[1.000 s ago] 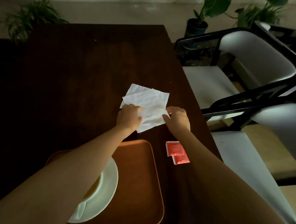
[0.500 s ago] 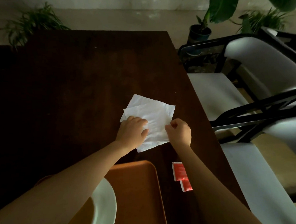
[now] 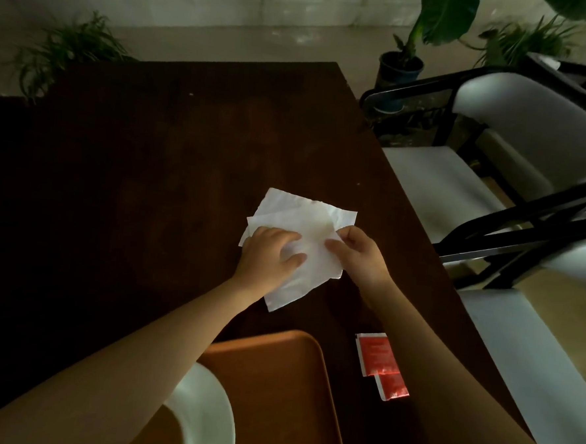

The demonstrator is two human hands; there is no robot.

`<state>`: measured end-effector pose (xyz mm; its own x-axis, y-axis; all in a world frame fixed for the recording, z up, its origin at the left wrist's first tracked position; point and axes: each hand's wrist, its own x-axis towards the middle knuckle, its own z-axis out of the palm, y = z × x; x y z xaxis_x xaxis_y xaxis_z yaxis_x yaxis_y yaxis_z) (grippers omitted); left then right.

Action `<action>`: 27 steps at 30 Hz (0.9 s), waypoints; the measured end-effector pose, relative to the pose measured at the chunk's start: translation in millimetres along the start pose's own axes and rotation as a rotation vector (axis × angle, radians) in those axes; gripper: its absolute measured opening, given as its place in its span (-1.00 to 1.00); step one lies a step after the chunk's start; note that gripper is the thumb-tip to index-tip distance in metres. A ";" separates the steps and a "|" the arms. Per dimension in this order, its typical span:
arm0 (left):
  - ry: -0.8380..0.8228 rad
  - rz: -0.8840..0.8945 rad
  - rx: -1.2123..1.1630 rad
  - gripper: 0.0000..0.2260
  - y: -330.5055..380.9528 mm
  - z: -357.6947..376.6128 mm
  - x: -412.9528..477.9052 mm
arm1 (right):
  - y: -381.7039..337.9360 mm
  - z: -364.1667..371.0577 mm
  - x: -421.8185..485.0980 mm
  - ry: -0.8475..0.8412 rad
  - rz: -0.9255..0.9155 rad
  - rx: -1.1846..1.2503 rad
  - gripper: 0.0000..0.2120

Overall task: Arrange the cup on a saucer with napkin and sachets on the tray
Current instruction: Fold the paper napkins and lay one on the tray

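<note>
A white paper napkin (image 3: 305, 219) lies crumpled and partly folded on the dark wooden table (image 3: 150, 178). My left hand (image 3: 269, 254) presses flat on its left part. My right hand (image 3: 361, 257) pinches its right edge between thumb and fingers. Nearer to me sits an orange tray (image 3: 275, 375) with a white saucer (image 3: 208, 409) at its left; my left forearm hides the cup. Two red sachets (image 3: 379, 364) lie on the table just right of the tray, under my right forearm.
The table's right edge runs close to the sachets. Black-framed chairs with white cushions (image 3: 495, 138) stand to the right. Potted plants (image 3: 400, 67) stand on the floor beyond the table, and another plant (image 3: 65, 46) at the far left.
The view has tilted up, so tray and saucer sit lower in the frame. My right hand has shifted along the napkin's right edge and pinched it; my left hand stays pressed on the napkin.
</note>
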<state>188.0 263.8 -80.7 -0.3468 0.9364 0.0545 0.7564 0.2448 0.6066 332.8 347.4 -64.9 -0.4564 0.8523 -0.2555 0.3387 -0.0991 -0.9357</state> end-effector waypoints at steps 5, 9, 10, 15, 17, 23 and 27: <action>0.081 0.038 0.107 -0.68 -6.8 -1.9 -5.0 | 7.3 -8.4 0.8 0.276 -0.229 -0.624 -0.74; 0.052 0.025 0.109 -0.74 -12.8 -1.2 -6.4 | 8.3 -8.5 6.9 0.173 -0.427 -0.887 -0.69; 0.052 0.020 0.093 -0.77 -14.1 -0.7 -6.9 | 8.0 -7.7 9.8 0.144 -0.428 -0.912 -0.72; 0.109 0.009 0.042 -0.87 -15.4 -0.5 -8.3 | 9.7 -3.0 17.6 0.154 -0.427 -0.827 -0.88; 0.111 0.022 0.051 -0.90 -15.9 -1.4 -8.6 | 11.0 -1.6 18.3 0.164 -0.436 -0.828 -0.88; 0.135 0.047 0.082 -0.93 -13.5 -4.0 -8.7 | 11.5 -2.8 18.4 0.173 -0.428 -0.789 -0.89; 0.222 0.107 0.078 -0.93 -8.6 -11.1 -9.9 | 10.1 -1.8 20.4 0.143 -0.410 -0.840 -0.91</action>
<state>178.7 249.6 -77.7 -0.3693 0.8820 0.2928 0.8329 0.1744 0.5253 328.5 364.7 -79.1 -0.5847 0.7993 0.1388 0.6814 0.5768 -0.4505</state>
